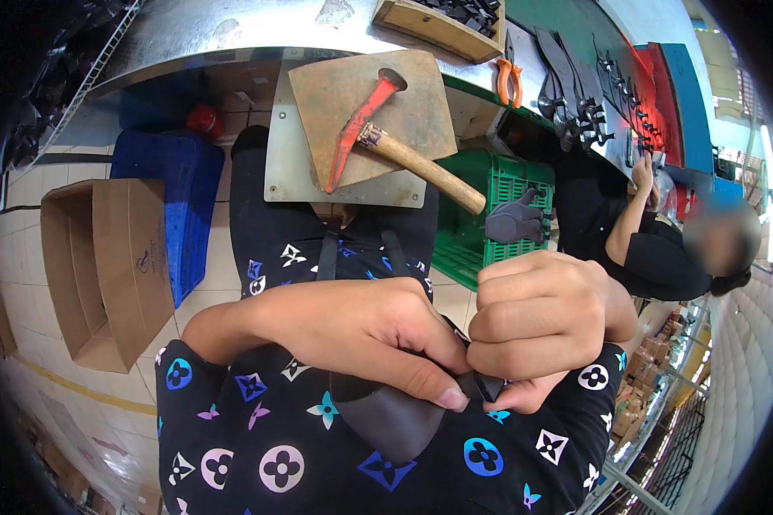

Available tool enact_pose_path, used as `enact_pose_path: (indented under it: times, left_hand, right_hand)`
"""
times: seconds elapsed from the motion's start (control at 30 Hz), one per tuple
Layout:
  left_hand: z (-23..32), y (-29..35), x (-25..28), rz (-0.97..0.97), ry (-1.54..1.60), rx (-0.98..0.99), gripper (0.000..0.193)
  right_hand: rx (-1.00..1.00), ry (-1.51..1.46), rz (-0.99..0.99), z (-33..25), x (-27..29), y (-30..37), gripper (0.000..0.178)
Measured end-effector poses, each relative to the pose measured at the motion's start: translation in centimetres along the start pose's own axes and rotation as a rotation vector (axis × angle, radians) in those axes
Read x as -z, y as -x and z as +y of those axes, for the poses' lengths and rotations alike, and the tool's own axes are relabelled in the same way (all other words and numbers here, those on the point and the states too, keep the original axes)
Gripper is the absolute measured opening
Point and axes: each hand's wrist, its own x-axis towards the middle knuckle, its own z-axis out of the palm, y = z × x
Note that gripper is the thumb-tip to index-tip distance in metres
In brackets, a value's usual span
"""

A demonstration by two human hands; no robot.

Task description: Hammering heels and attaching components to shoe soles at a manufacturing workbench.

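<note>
Close to my chest, my left hand [361, 330] pinches a smooth black strap piece [391, 421] between thumb and fingers. Its wide, rounded end hangs below the hand. My right hand [537, 330] is closed in a fist beside it, gripping the narrow end of the same piece. A small dark part [489, 386] shows under the right fingers; its exact shape is mostly hidden. Beyond the hands, a hammer [421, 167] with a red head and wooden handle lies on a worn brown board [326, 81], which rests on a metal plate [288, 163].
Orange-handled pliers [508, 81], black straps with buckles [567, 94] and a wooden box [434, 26] of black parts lie on the bench. A green crate [464, 223] holds a grey glove [515, 219]. Left stand a cardboard box [129, 257] and blue crate [197, 206]. A co-worker [653, 240] sits right.
</note>
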Motion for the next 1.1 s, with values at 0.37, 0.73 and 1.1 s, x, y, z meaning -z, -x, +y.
enact_pose_path:
  times: [0.37, 0.73, 1.1]
  left_hand:
    - [1.4, 0.2, -0.5, 0.001, -0.219, 0.114, 0.023]
    - [2.5, 0.9, -1.9, 0.357, -0.437, 0.193, 0.02]
    - [1.0, -0.2, -2.1, 0.529, -0.677, -0.029, 0.018]
  right_hand:
    - [0.035, 0.003, 0.092, 0.2, -1.3, 1.6, 0.036]
    - [-0.146, 0.053, 0.12, 3.8, 0.6, 2.5, 0.065]
    - [-0.093, -0.143, 0.661, 2.4, -5.7, 3.6, 0.059]
